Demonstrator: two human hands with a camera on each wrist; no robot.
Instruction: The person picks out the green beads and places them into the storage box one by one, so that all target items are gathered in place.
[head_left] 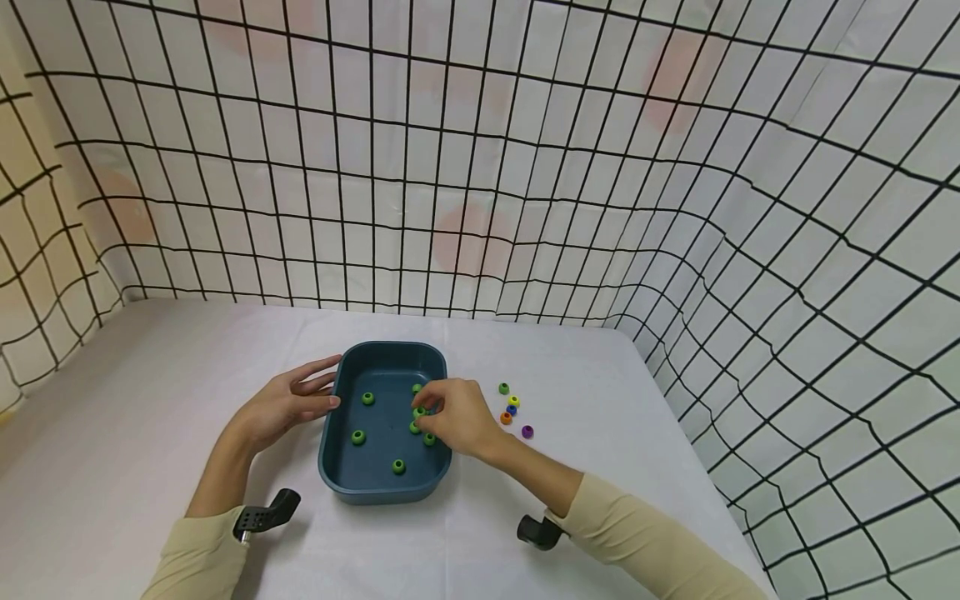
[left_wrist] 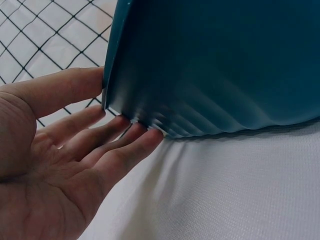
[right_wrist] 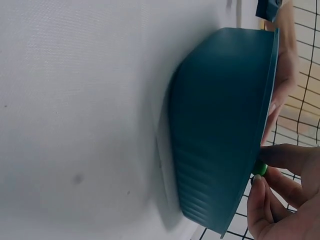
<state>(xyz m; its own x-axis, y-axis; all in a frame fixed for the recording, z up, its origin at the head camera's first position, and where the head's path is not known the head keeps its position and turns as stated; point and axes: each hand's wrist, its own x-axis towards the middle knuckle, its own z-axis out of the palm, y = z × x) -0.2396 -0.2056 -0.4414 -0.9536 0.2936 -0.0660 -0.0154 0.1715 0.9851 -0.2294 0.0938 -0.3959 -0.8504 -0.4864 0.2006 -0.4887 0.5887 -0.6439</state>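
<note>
A dark blue-green rectangular tray stands on the white cloth, with several green beads scattered over its floor. My left hand is at the tray's left side, its fairly straight fingers against the outer wall in the left wrist view. Over the tray's right side, my right hand pinches a green bead between thumb and fingertips, just above the rim in the right wrist view. Other green beads lie below that hand, partly hidden by its fingers.
To the right of the tray lie loose beads: a green bead, a yellow bead, a blue bead, an orange bead and a purple bead. A black grid net over white sheeting bounds the table at back and sides.
</note>
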